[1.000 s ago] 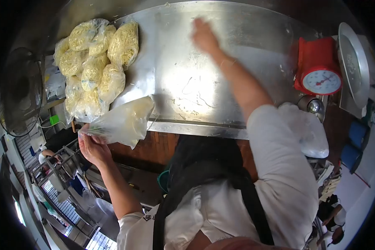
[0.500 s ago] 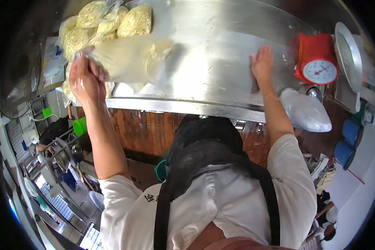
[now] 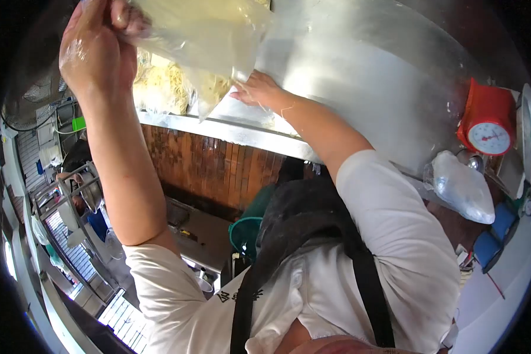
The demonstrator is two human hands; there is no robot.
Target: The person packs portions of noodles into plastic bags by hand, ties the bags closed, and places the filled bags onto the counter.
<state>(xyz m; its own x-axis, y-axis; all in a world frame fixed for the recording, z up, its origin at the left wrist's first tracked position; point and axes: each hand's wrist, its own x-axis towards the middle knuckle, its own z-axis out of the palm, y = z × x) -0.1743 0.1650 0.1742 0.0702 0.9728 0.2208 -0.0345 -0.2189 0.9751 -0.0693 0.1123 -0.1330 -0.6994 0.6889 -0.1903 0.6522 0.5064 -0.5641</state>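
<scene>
Both hands have shifted since the earlier frame: the right hand (image 3: pixel 256 88) has crossed from the scale side of the steel counter (image 3: pixel 383 76) towards the left, and the left hand (image 3: pixel 97 53) appears higher, at the top left of the view, with the clear plastic bag (image 3: pixel 200 29). To handle the bag well, I would judge, the left fingers should keep a firm pinch on the gathered film, since the skin there looks shiny and perhaps wet, and thin film slips easily. Working with 2 hands, the right is best kept low beneath the loose end, ready to steady it without catching the film on the counter edge.

The left hand is closed on 1 end of the bag, which spreads out to its right, in front of the bagged noodles (image 3: pixel 165 85). At the bag's far lower corner the right hand lies just beside the film, thumb towards the left; whether its fingers grip the corner or merely overlap it, I cannot tell.
</scene>
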